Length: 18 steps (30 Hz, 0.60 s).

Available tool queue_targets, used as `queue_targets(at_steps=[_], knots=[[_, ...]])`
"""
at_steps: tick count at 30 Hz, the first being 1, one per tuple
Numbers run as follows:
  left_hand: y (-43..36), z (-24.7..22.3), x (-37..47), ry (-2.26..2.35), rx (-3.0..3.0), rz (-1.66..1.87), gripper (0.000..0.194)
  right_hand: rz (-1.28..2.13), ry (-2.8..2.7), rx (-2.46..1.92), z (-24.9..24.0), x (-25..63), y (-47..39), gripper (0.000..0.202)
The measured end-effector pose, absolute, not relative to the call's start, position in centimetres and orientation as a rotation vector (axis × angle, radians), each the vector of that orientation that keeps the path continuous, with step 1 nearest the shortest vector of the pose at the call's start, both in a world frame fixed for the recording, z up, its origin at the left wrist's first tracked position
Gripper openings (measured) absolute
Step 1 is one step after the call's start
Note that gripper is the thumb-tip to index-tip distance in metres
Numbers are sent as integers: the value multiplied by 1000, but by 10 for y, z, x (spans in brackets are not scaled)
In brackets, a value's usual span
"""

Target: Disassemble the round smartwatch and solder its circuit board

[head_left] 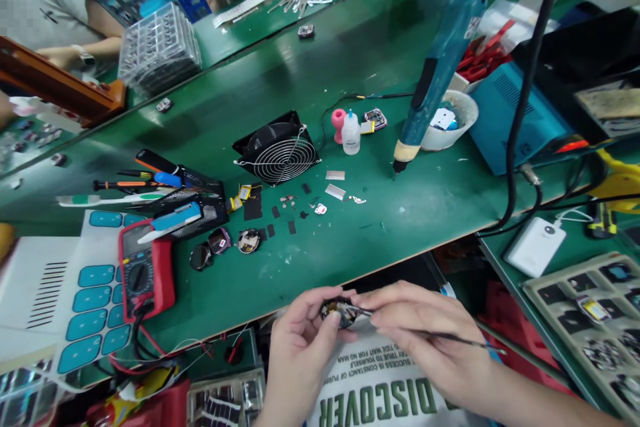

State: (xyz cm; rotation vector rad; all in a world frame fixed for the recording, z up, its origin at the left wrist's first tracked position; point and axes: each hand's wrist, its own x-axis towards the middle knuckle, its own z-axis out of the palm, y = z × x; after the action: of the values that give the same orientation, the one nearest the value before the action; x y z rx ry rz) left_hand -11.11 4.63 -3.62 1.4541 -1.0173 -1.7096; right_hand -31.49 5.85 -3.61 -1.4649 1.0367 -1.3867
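Observation:
Just off the bench's front edge, my left hand is closed around a small round watch case, its inside parts facing up. My left thumb lies over part of it. My right hand pinches slim dark tweezers, whose tip reaches into the watch case. Fine details inside the case are too small to make out. On the bench beyond lie another opened round watch, a dark round watch and a purple-edged square watch.
A black fan stands mid-bench near a dropper bottle. An electric screwdriver hangs at right by a white bowl. A red multimeter and a tool holder are at left. A co-worker's arm shows across the bench.

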Motion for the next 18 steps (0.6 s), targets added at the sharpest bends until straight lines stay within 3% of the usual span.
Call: queue_targets(at_steps=[4, 8, 11, 18], knots=[[31, -44, -113, -1314, 1524, -1514, 30, -1405, 1166, -1306, -48, -316, 45, 15], [12, -56, -107, -1971, 1517, -866, 28, -1312, 1270, -1336, -63, -325, 27, 12], [4, -65, -97, -2188, 1470, -529, 29, -1220, 1277, -1379, -74, -331, 18, 11], [11, -80, -69, -2198, 1199, -440, 13, -1128, 1289, -1342, -81, -330, 11, 5]])
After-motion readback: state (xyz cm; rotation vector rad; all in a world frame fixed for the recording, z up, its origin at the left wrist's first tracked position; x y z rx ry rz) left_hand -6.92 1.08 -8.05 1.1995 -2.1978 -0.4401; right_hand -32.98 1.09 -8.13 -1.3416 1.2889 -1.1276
